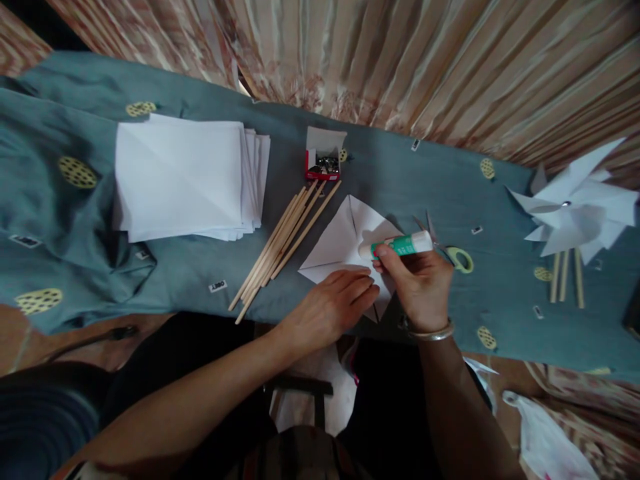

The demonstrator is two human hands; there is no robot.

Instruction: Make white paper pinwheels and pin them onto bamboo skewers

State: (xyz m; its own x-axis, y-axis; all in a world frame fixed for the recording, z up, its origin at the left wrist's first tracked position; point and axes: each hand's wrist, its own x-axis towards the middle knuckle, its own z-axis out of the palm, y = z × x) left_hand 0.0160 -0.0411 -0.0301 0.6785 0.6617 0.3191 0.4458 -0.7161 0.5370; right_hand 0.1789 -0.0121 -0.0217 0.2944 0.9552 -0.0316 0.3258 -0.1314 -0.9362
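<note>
A white paper square [330, 250], cut inward from its corners, lies in front of me on the cloth. Resting flat on its near left part is my left hand [337, 300], fingers stretched out. My right hand [423, 283] grips a green and white glue stick [403, 245] above the paper's middle, its white end pointing left; I cannot tell whether that end touches the paper. Just right of the glue stick are scissors [459, 259] with light green handles, partly hidden by my right hand. Several wooden sticks [285, 240] lie slanted to the paper's left.
A stack of white paper [183, 180] sits at the left. Behind the sticks, a small open red box [323, 167] holds shiny metal pieces. Finished paper pinwheels [575, 207] on sticks lie at the far right. A pleated curtain [350, 60] hangs along the table's back edge.
</note>
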